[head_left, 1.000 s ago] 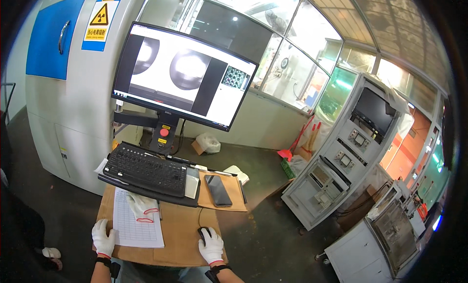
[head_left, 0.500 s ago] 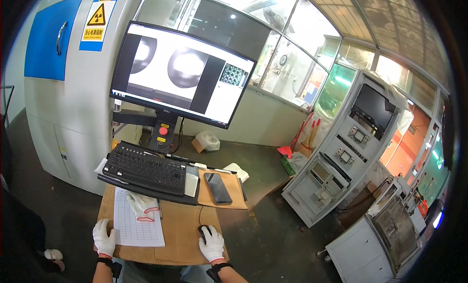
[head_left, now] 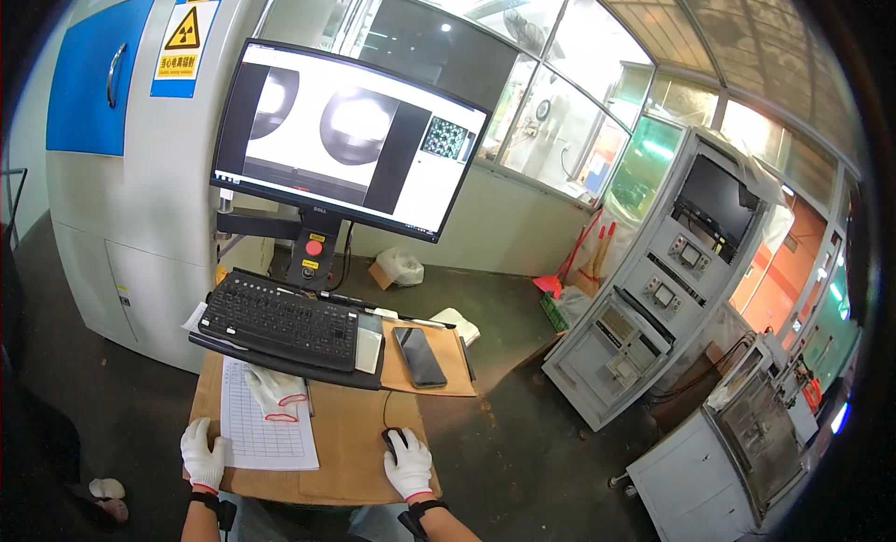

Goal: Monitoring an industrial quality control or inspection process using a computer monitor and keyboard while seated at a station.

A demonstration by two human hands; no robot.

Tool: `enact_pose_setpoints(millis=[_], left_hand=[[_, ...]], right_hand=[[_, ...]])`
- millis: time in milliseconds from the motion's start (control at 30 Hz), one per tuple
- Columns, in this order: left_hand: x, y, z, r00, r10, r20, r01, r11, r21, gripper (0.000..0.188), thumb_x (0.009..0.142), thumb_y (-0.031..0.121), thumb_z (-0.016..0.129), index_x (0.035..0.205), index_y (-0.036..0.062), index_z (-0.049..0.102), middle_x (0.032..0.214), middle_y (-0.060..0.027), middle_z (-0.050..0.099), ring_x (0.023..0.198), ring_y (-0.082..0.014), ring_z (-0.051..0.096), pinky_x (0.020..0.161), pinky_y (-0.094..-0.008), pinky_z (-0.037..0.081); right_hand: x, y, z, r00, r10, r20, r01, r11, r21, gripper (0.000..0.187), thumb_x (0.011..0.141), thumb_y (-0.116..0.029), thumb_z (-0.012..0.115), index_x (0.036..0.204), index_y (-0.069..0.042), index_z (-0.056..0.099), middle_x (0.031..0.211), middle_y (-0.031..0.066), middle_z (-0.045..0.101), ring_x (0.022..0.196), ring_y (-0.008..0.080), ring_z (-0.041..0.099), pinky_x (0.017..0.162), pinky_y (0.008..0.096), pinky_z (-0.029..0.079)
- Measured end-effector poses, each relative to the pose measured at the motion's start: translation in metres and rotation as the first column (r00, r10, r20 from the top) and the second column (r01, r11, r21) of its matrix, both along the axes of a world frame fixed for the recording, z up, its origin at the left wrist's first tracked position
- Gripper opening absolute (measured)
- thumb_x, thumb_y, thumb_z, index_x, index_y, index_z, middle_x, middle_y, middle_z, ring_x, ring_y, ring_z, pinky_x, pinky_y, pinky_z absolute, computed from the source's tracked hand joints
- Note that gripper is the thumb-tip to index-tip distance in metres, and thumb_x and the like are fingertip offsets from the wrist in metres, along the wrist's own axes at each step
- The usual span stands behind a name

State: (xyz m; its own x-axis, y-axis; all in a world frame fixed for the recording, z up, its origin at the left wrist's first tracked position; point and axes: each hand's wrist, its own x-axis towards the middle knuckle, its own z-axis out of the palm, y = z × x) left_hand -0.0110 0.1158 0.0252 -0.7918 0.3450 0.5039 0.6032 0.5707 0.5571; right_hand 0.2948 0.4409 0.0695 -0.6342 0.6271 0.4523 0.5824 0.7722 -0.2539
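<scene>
My right hand (head_left: 408, 465), in a white knit glove, lies over a black computer mouse (head_left: 396, 438) on the brown cardboard-covered table (head_left: 355, 449). My left hand (head_left: 202, 456), gloved too, rests at the table's left edge, thumb apart from the fingers and nothing held. Beside it lies a printed grid sheet (head_left: 266, 441) with a spare pair of white gloves (head_left: 273, 391) on top. A black keyboard (head_left: 280, 322) sits on a tray beyond the hands. The monitor (head_left: 345, 136) above shows large grey round shapes and a small dotted inset.
A black phone (head_left: 420, 357) lies on a tan board right of the keyboard. A red button (head_left: 314, 249) sits below the monitor. A large grey cabinet (head_left: 154, 234) with a blue door stands left, an instrument rack (head_left: 644, 290) right. Someone's shoe (head_left: 107, 489) shows at lower left.
The whole view has shifted very slightly. Both hands keep their places, the right still on the mouse, and the monitor picture looks the same.
</scene>
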Motion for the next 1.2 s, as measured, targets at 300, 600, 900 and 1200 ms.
enact_pose_setpoints(millis=[300, 600, 900, 1200], left_hand=[[0.001, -0.001, 0.004, 0.999, -0.017, 0.027, 0.017, 1.000, 0.007, 0.054, 0.081, 0.012, 0.077, 0.132, 0.0024, 0.063, 0.135, -0.0203, 0.064, 0.127, -0.0418, 0.058, 0.111, -0.0510, 0.044], [0.005, -0.001, 0.012, 0.999, -0.009, 0.053, 0.010, 1.000, -0.019, 0.055, 0.082, 0.010, 0.078, 0.133, 0.0008, 0.063, 0.137, -0.0229, 0.063, 0.129, -0.0422, 0.058, 0.112, -0.0506, 0.045], [0.004, -0.002, 0.006, 0.997, 0.003, 0.074, -0.002, 1.000, -0.016, 0.056, 0.082, 0.013, 0.078, 0.134, 0.0008, 0.063, 0.138, -0.0240, 0.063, 0.129, -0.0432, 0.058, 0.112, -0.0512, 0.044], [0.004, -0.001, 0.005, 1.000, 0.003, 0.011, -0.003, 1.000, -0.005, 0.053, 0.080, 0.011, 0.077, 0.131, 0.0025, 0.064, 0.134, -0.0206, 0.064, 0.125, -0.0419, 0.059, 0.109, -0.0515, 0.045]], right_hand=[[-0.001, -0.004, 0.010, 1.000, -0.007, 0.019, 0.008, 0.999, -0.036, 0.052, 0.087, -0.025, 0.074, 0.138, -0.019, 0.064, 0.142, 0.0179, 0.060, 0.114, 0.0427, 0.063, 0.099, 0.0534, 0.051], [0.000, 0.000, 0.001, 1.000, 0.009, -0.012, -0.009, 1.000, 0.013, 0.050, 0.088, -0.027, 0.071, 0.137, -0.022, 0.064, 0.142, 0.0161, 0.059, 0.107, 0.0418, 0.064, 0.093, 0.0548, 0.052], [-0.001, 0.000, 0.001, 1.000, 0.014, -0.007, -0.014, 1.000, 0.025, 0.049, 0.088, -0.026, 0.071, 0.136, -0.022, 0.065, 0.141, 0.0172, 0.059, 0.108, 0.0421, 0.064, 0.093, 0.0549, 0.052], [-0.001, -0.001, 0.006, 1.000, 0.015, -0.012, -0.015, 1.000, 0.024, 0.049, 0.087, -0.026, 0.072, 0.136, -0.022, 0.066, 0.139, 0.0177, 0.060, 0.108, 0.0422, 0.065, 0.094, 0.0546, 0.053]])
